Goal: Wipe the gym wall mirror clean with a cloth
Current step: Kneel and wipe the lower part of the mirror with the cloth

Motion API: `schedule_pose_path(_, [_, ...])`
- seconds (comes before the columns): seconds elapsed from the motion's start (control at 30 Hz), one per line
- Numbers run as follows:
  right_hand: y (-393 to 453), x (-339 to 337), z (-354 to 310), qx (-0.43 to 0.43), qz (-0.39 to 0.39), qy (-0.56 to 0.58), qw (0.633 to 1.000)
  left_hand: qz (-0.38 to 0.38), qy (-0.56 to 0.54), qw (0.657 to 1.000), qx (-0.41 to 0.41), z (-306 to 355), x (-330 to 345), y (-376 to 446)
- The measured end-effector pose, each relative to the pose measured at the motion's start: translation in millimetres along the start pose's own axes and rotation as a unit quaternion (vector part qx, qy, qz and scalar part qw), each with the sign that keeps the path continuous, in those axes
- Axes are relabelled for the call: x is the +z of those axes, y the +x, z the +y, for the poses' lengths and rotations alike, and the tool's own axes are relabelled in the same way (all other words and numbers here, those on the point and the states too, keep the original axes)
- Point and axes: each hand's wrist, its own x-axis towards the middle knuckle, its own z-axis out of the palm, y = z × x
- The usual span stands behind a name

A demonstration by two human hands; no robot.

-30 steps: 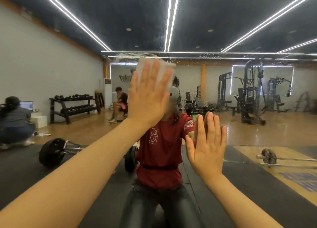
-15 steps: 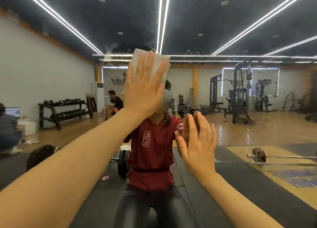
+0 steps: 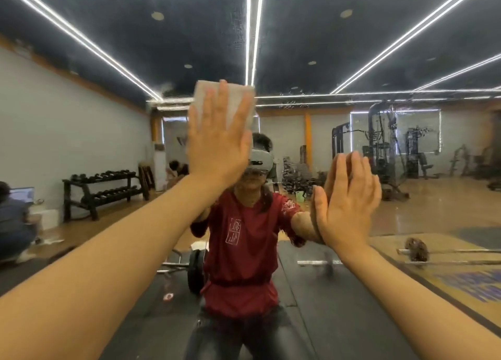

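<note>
A: Change since last entry? Both hands sit lower against the glass than a second ago, cloth along with them.

B: Item one, nearest: left hand [image 3: 219, 140], fingers spread flat, pressing the cloth [image 3: 235, 107] to the mirror [image 3: 406, 48] at about 11 o'clock of centre.

A: Item two: right hand [image 3: 349, 202], fingers straight and together, palm braced on the glass at 3 o'clock, holding nothing.

B: Farther: droplet streaks at 12 o'clock; reflected dumbbell rack [image 3: 100, 189] at 9 o'clock.

A: Handling note, as judgement: keep the palm flat, pressure even, overlap strokes, and work from the wet streaks downward so drips are caught.
</note>
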Motion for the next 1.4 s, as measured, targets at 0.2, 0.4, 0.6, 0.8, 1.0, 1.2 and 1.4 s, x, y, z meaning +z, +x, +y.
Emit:
schedule_pose_path(0.2, [-0.7, -0.7, 0.0, 0.005, 0.010, -0.004, 1.000, -0.019, 0.024, 0.994, 0.105, 30.1, 9.9, 11.1])
schedule_pose_path(0.4, [-0.7, -1.1, 1.8, -0.002, 0.015, 0.007, 1.000, -0.028, 0.037, 0.998, 0.037, -29.7, -10.7, -0.3])
schedule_pose_path(0.6, [-0.6, 0.1, 0.5, -0.001, 0.014, -0.010, 1.000, -0.010, 0.000, 0.999, 0.038, 42.2, 6.8, 10.7])
schedule_pose_path(0.8, [-0.9, -0.4, 1.0, 0.003, 0.011, -0.005, 1.000, -0.015, 0.035, 0.989, 0.144, 73.1, 17.4, 17.6])
schedule_pose_path(1.0, [-2.1, 0.0, 1.4, 0.001, 0.010, 0.003, 1.000, -0.009, 0.036, 0.999, 0.021, -13.4, -8.4, 16.9])
schedule_pose_path(1.2, [-2.4, -0.5, -0.1, 0.006, 0.008, 0.005, 1.000, 0.005, 0.010, 1.000, -0.029, 27.5, -2.4, 22.2])
schedule_pose_path(1.4, [-2.7, 0.0, 1.2, 0.001, 0.016, 0.002, 1.000, -0.008, 0.017, 0.994, 0.104, 74.2, 14.4, 19.8])
